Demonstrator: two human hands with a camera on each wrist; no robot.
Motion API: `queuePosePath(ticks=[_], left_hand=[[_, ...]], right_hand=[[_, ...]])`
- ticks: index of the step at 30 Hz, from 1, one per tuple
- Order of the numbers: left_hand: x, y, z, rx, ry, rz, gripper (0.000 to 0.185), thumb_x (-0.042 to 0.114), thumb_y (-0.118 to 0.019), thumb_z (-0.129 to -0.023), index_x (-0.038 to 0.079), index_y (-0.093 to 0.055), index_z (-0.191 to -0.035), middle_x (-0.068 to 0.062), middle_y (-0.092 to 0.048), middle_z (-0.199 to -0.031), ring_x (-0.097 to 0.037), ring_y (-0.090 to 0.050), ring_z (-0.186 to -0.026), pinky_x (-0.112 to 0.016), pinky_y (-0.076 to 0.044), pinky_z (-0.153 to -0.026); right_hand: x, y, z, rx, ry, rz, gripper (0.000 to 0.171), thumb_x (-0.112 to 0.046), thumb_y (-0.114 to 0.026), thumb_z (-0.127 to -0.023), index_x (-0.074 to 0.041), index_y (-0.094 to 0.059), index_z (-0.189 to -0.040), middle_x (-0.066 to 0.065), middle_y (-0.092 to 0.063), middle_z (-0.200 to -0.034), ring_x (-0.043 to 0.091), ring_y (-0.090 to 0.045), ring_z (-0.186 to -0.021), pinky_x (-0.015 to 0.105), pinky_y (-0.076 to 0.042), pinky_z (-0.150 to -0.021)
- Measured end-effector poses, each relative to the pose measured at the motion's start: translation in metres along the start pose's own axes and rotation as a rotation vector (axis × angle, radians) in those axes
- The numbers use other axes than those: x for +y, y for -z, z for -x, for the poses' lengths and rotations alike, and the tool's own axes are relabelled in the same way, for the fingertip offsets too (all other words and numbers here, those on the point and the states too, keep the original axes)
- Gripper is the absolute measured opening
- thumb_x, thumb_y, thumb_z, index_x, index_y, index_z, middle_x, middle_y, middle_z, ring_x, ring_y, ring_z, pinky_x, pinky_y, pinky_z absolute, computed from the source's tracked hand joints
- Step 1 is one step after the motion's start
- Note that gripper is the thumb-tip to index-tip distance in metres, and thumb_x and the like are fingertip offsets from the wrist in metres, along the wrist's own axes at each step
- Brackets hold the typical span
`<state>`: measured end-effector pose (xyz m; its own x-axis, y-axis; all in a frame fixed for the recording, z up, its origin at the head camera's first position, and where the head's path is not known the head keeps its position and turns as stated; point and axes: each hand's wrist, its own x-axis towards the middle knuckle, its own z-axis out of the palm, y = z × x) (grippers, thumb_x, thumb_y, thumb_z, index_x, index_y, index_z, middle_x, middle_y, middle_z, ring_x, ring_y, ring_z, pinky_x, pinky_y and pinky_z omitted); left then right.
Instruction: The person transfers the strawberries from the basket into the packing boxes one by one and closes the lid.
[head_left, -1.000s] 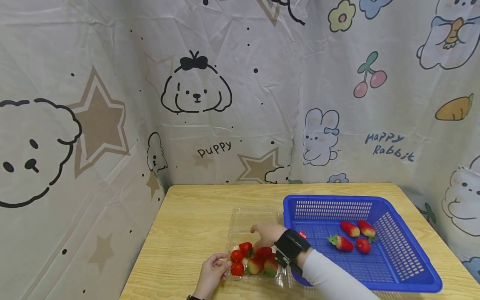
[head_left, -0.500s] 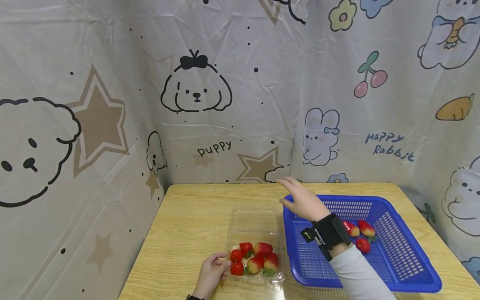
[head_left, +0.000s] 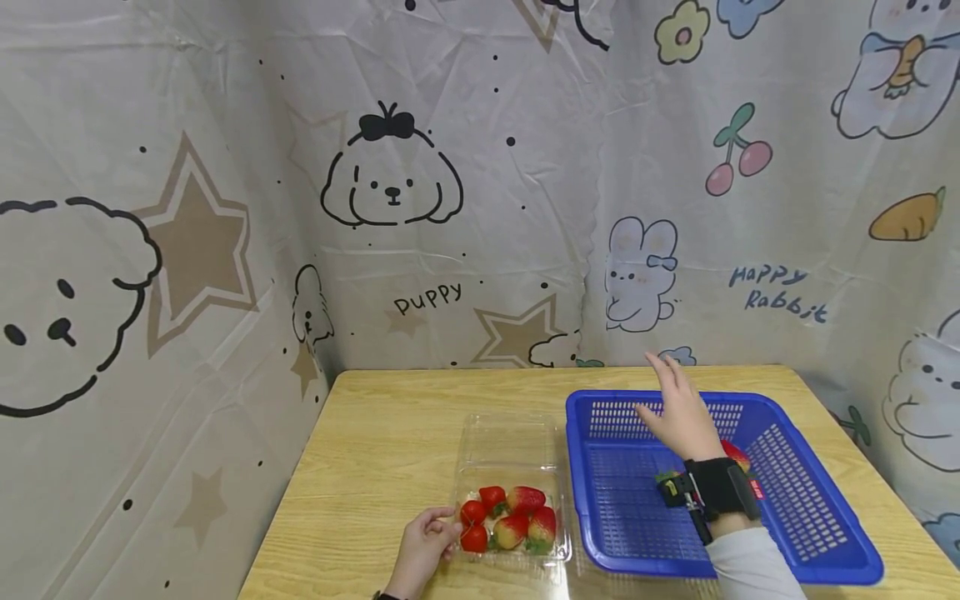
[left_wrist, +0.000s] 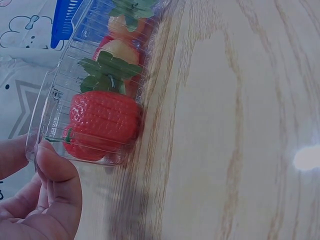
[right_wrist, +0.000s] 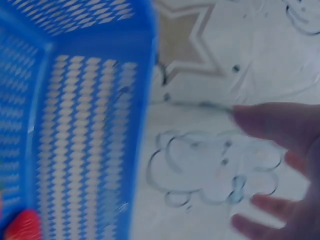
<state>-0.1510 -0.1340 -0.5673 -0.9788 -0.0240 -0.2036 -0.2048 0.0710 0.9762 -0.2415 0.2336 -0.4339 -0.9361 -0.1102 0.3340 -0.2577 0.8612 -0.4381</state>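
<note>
A clear plastic box point(head_left: 510, 467) holding several strawberries point(head_left: 512, 518) lies on the wooden table point(head_left: 390, 450). My left hand point(head_left: 448, 530) pinches the box's near left corner; in the left wrist view the left hand point(left_wrist: 37, 150) has thumb and fingers on the rim beside a red strawberry point(left_wrist: 102, 122). My right hand point(head_left: 663, 392) hovers over the far part of the blue basket point(head_left: 795, 508), fingers straight and spread, holding nothing. In the right wrist view the right hand point(right_wrist: 270, 160) shows its spread fingers point(right_wrist: 260, 117) next to the basket wall point(right_wrist: 90, 125). A strawberry point(head_left: 738, 454) shows behind my wrist.
A cartoon-print cloth point(head_left: 450, 208) hangs behind the table and along its left and right sides. The basket sits right of the box, nearly touching it. Bare wood lies left of the box and behind it. A black band point(head_left: 720, 487) wraps my right wrist.
My right hand rose from the strawberries in the clear box and swung right and back over the blue basket. The left hand kept its hold on the box.
</note>
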Motion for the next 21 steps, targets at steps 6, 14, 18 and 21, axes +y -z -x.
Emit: queuePosePath(ticks=[6,14,18,21], left_hand=[[0.000,0.001,0.000,0.001,-0.015,-0.003,0.036,0.003,-0.063,-0.084,-0.015,-0.050,-0.113,0.002,-0.051,-0.066,-0.009,-0.052,-0.053,-0.020,-0.046,-0.049],[0.000,0.000,0.000,0.003,-0.042,0.000,0.037,0.004,-0.063,-0.084,-0.016,-0.049,-0.112,0.002,-0.051,-0.066,-0.009,-0.052,-0.052,-0.021,-0.046,-0.049],[0.000,0.000,0.001,0.007,-0.027,-0.004,0.037,0.004,-0.062,-0.084,-0.015,-0.049,-0.113,0.002,-0.051,-0.065,-0.009,-0.052,-0.053,-0.021,-0.046,-0.049],[0.000,0.000,0.001,0.007,-0.009,-0.007,0.037,0.004,-0.062,-0.084,-0.015,-0.049,-0.113,0.002,-0.051,-0.066,-0.010,-0.053,-0.053,-0.022,-0.047,-0.050]], right_hand=[[0.028,-0.008,0.023,-0.153,-0.139,0.029,0.080,-0.015,-0.069,-0.079,0.005,-0.021,-0.140,0.040,-0.019,-0.135,0.062,-0.023,-0.116,0.069,-0.029,-0.087],[0.041,-0.024,0.035,-0.400,-0.232,0.036,0.067,-0.017,-0.070,-0.078,0.012,-0.038,-0.129,0.040,-0.039,-0.123,0.055,-0.043,-0.108,0.063,-0.038,-0.085],[0.048,-0.034,0.037,-0.465,-0.241,0.029,0.056,-0.015,-0.071,-0.076,0.013,-0.048,-0.119,0.033,-0.053,-0.112,0.045,-0.052,-0.101,0.058,-0.040,-0.085],[0.055,-0.041,0.039,-0.489,-0.238,0.013,0.050,-0.012,-0.072,-0.073,0.013,-0.053,-0.112,0.030,-0.058,-0.105,0.041,-0.056,-0.095,0.054,-0.044,-0.082]])
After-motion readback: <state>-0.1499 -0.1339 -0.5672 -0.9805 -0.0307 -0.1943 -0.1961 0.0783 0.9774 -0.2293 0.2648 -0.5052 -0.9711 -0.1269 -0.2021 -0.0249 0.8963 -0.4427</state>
